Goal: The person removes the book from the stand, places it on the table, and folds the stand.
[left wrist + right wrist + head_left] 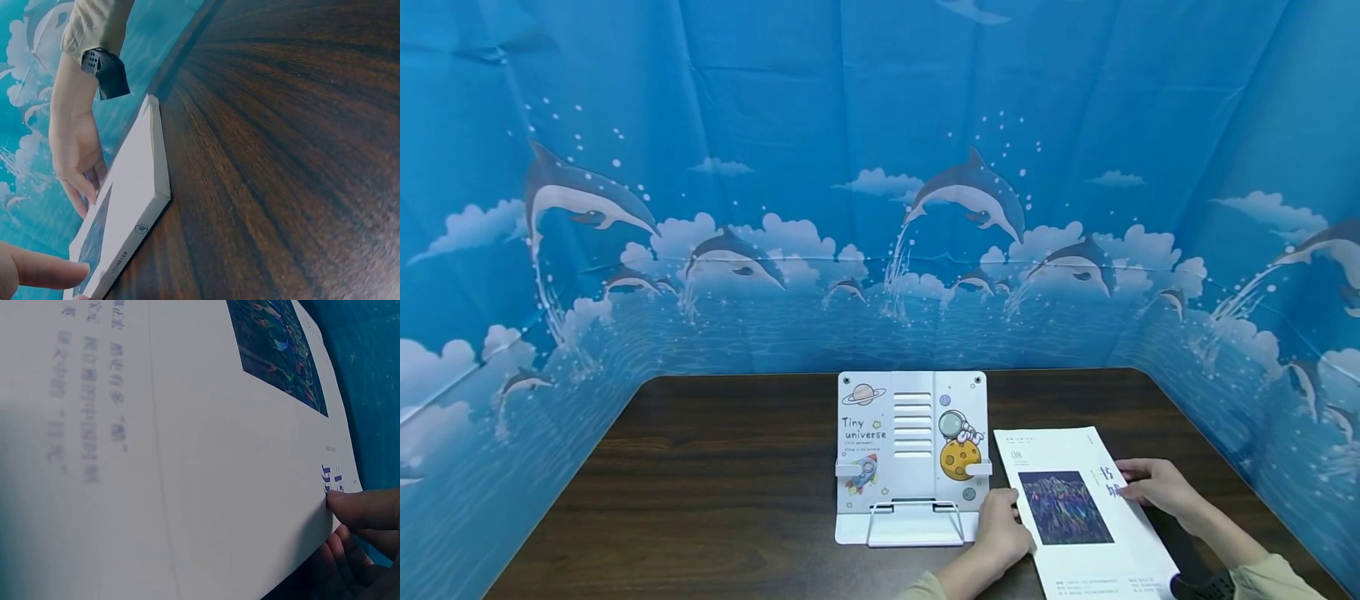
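A white paperback book (1067, 500) with a dark, colourful picture on its cover lies at the right of the table, slightly turned. My left hand (1003, 529) grips its left, spine side; in the left wrist view one finger (53, 274) reaches over the cover. At the opposite edge my right hand (1159, 490) pinches the book, the thumb (359, 508) on the cover and other fingers beneath the edge. Just left of the book stands a white book stand (913, 467) printed with a rocket, a planet and an astronaut. Its wire-and-plate foot points toward me.
The dark wood table (715, 483) extends to the left of the stand. A blue dolphin-print curtain (820, 167) surrounds the back and sides. A black wrist device (1206, 586) sits on my right wrist, close to the book's lower right corner.
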A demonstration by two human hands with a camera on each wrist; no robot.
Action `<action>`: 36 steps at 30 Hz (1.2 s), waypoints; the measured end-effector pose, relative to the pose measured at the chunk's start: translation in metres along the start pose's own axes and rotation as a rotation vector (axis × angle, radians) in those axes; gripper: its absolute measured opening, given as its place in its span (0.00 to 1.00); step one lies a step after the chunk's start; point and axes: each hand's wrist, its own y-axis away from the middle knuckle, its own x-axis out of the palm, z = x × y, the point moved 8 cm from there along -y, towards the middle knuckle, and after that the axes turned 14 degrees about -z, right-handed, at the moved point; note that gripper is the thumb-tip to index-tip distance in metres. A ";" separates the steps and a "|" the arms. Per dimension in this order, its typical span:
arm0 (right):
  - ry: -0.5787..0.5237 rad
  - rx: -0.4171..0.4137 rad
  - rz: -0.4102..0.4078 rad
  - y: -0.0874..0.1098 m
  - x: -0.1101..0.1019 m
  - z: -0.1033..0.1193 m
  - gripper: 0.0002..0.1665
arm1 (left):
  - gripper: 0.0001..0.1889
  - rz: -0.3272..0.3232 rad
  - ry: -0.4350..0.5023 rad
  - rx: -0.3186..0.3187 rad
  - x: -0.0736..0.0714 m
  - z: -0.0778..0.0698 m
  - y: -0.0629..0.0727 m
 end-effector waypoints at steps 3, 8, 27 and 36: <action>-0.013 -0.006 0.001 0.001 -0.001 0.002 0.33 | 0.34 0.034 -0.006 -0.039 0.004 0.001 0.000; -0.014 -0.034 -0.024 0.002 -0.008 0.009 0.38 | 0.35 0.072 -0.003 -0.075 0.005 0.001 0.000; -0.040 -0.114 -0.023 0.009 0.001 0.044 0.39 | 0.33 0.178 0.046 -0.108 -0.017 -0.028 -0.003; -0.078 -0.150 0.025 0.008 0.011 0.058 0.41 | 0.33 0.155 0.053 -0.071 -0.049 -0.033 -0.013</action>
